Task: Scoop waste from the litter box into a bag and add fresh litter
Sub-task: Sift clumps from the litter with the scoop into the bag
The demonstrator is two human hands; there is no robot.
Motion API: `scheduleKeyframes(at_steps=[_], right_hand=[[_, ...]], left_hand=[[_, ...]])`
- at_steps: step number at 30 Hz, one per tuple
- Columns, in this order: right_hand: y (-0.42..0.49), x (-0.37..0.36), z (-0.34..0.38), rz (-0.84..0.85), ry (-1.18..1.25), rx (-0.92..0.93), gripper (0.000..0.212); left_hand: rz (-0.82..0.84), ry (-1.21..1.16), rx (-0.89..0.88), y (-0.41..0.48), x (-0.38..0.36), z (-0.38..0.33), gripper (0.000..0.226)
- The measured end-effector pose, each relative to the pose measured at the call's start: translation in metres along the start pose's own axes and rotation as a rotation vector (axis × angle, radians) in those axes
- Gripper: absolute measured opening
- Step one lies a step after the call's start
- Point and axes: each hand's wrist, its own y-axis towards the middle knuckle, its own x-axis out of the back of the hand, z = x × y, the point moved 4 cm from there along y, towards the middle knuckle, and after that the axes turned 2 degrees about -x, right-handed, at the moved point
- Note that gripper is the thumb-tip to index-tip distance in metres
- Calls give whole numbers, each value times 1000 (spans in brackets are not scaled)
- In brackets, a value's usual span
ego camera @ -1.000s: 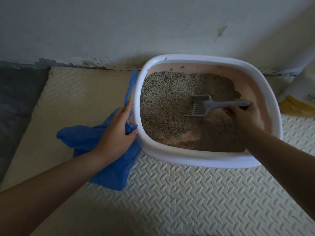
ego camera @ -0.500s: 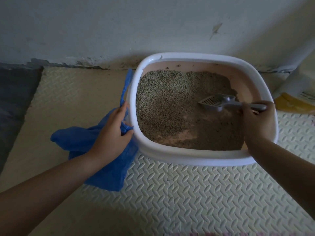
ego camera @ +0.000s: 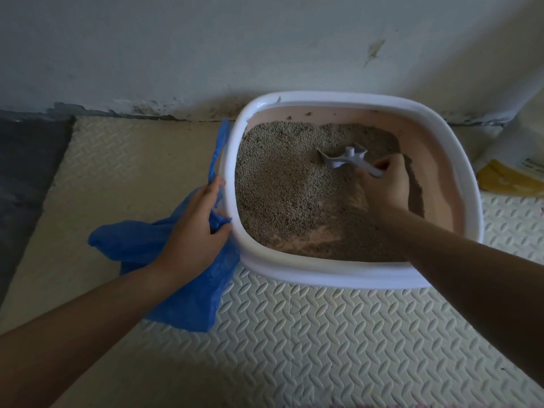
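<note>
Scuffed wall (ego camera: pixel 176 48), embossed foam mat (ego camera: pixel 323 334)

Left arm: bare, stretched in from the lower left.
Left hand (ego camera: pixel 195 231): back up, fingers and thumb curled, gripping the blue bag (ego camera: pixel 188 301).
Right arm: bare, angled in from the right.
Right hand (ego camera: pixel 385 184): fingers curled round the handle of the scoop (ego camera: pixel 344 160).
</note>
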Motion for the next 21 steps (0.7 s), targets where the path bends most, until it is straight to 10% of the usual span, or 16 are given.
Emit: scheduleKeyframes(at_steps=[21], right_hand=[[-15, 51, -19, 91, 342, -88, 25]], left_hand=[[5, 9, -3, -1, 1, -3, 75]])
